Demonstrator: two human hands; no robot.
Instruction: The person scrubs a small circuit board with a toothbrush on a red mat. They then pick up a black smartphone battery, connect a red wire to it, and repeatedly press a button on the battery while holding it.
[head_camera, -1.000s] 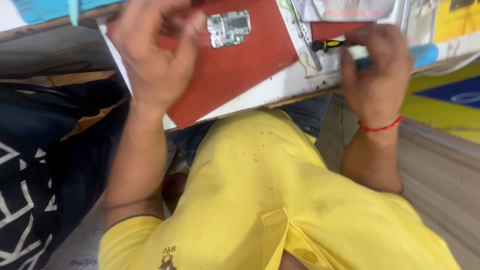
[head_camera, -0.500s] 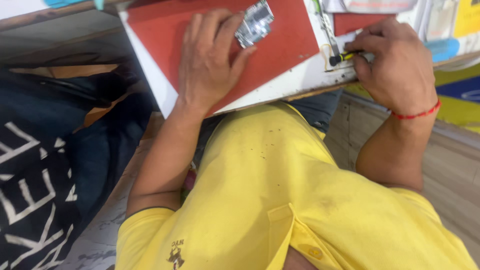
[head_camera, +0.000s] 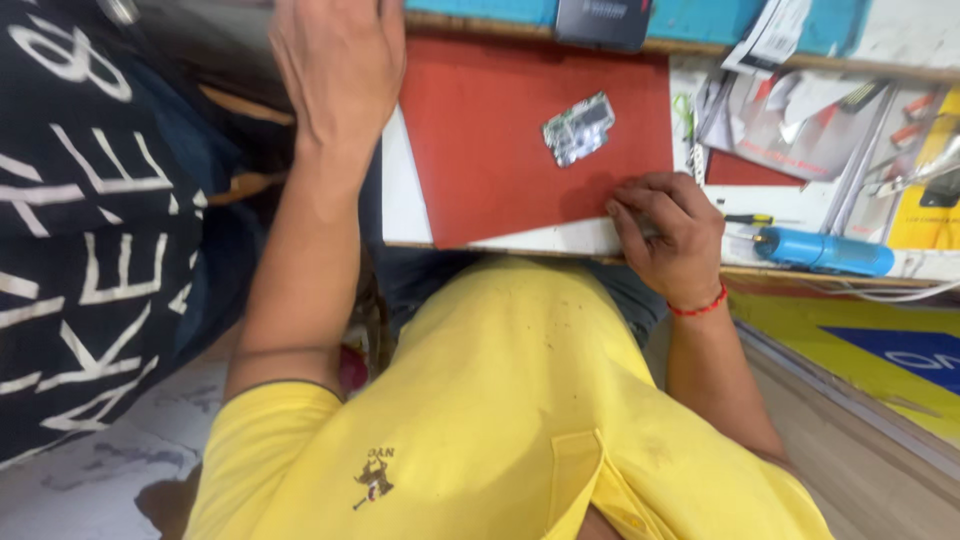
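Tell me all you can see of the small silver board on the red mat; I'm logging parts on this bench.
The small circuit board is a flat, roughly rectangular piece with an uneven outline, covered in shiny silver shielding with darker patches. It lies flat and tilted on the red mat, towards the mat's upper right. Nothing touches it: the right hand rests curled at the mat's lower right edge, and the left hand is off beyond the mat's left side. Finer parts are too blurred to tell.

Bright, even light falls from above with only soft shadows under the desk (head_camera: 600, 240) edge, the small circuit board (head_camera: 578, 128) glints with mild glare, and slight motion blur softens the left hand (head_camera: 338, 62) and the frame's far corners.
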